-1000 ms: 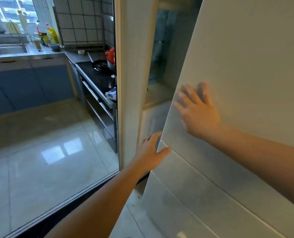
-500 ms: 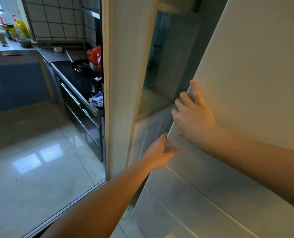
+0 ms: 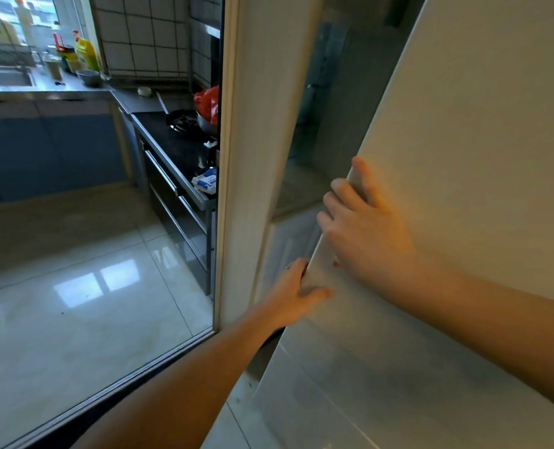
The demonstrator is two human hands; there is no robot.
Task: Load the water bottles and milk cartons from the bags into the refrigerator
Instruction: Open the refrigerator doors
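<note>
The white refrigerator (image 3: pixel 463 157) fills the right half of the view, its doors seen from the front. My right hand (image 3: pixel 363 228) curls its fingers around the left edge of the upper door. Just below, my left hand (image 3: pixel 293 294) grips the same edge, with the thumb on the door's front and the fingers hidden behind it. The inside of the refrigerator is out of sight. No bags, water bottles or milk cartons are in view.
A pale door frame (image 3: pixel 253 157) stands close to the left of the refrigerator. Beyond it lies a kitchen with a glossy tiled floor (image 3: pixel 84 286), a black stove counter (image 3: pixel 178 147) holding a red bag (image 3: pixel 208 103), and a sink counter (image 3: pixel 26 82) with bottles.
My right hand went from lying flat on the door to hooking over its left edge. My left hand closed on the same edge just below. The view shifted slightly.
</note>
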